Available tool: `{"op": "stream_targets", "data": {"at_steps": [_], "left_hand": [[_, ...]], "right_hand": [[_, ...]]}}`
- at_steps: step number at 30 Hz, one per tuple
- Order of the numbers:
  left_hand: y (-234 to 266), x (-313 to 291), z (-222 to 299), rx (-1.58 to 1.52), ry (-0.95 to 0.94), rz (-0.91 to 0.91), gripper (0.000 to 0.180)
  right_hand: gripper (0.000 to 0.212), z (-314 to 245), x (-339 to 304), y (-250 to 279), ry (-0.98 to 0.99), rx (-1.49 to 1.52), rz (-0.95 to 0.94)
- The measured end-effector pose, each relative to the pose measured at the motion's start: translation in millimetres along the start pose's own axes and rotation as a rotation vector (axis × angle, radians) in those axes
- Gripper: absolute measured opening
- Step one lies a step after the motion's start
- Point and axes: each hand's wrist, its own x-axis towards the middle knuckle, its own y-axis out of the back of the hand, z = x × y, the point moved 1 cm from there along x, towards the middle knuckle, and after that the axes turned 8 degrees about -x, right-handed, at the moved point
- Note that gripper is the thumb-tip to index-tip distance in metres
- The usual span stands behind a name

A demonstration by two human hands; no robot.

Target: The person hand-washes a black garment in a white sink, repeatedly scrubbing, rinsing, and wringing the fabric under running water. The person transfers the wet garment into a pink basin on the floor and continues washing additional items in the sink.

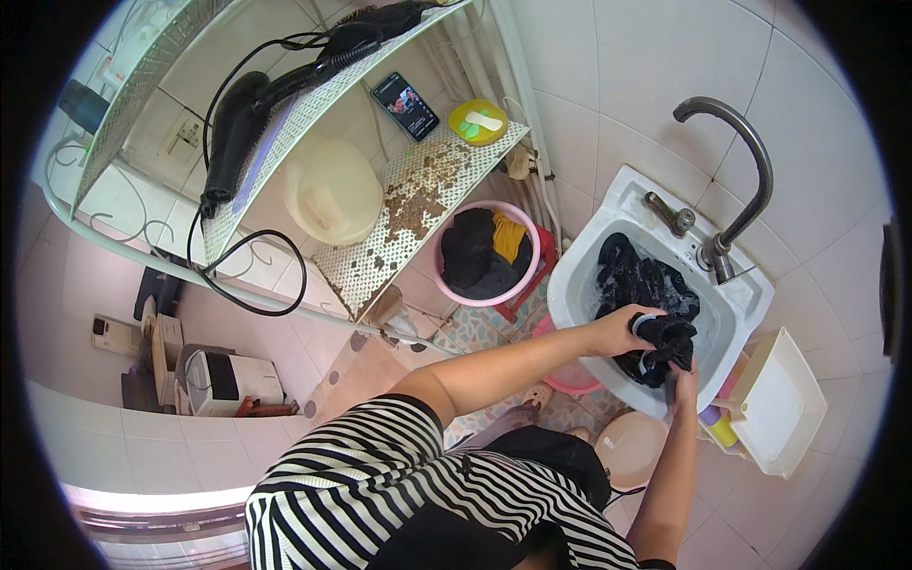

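Observation:
Both my hands are over the white sink (567, 271), gripping one wet black garment (668, 334) with light bands on it. My left hand (616, 332) pinches it from the left side. My right hand (684, 382) grips its lower right part near the sink's front rim. Below and behind, more black cloth (641, 280) lies soaking in foamy water. Whether that cloth and the held piece are one garment, I cannot tell. The fingertips are partly covered by the fabric.
A curved dark faucet (755, 157) and its handle (679, 218) stand at the sink's back. Left of it, a pink basin (445, 285) holds dark and yellow clothes. A perforated shelf (456, 171) carries a phone (405, 106) and a yellow soap dish (465, 133). A cream rack (784, 404) is at right.

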Motion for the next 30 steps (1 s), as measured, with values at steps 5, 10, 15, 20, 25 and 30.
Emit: {"op": "stream_targets", "data": {"at_steps": [5, 10, 15, 20, 25, 30], "left_hand": [[-1, 15, 24, 0.001, -0.254, -0.004, 0.054], [-12, 19, 17, -0.24, -0.079, 0.202, 0.048], [-42, 16, 6, -0.073, -0.139, -0.045, 0.109], [-43, 41, -12, -0.388, -0.254, 0.254, 0.042], [-43, 49, 34, -0.65, -0.28, 0.361, 0.029], [-68, 65, 132, -1.221, -0.176, 0.122, 0.026]], "right_hand": [[0.041, -57, -10, -7, 0.066, 0.383, 0.081], [0.04, -127, -30, -24, 0.254, 0.602, 0.043], [0.03, -193, -62, -66, 0.461, 0.589, -0.08], [0.04, -203, -68, -82, 0.61, -0.358, 0.114], [0.071, -162, -64, -36, 0.739, -0.704, 0.358], [0.073, -86, -26, -35, 0.371, -0.676, -0.233]]}}
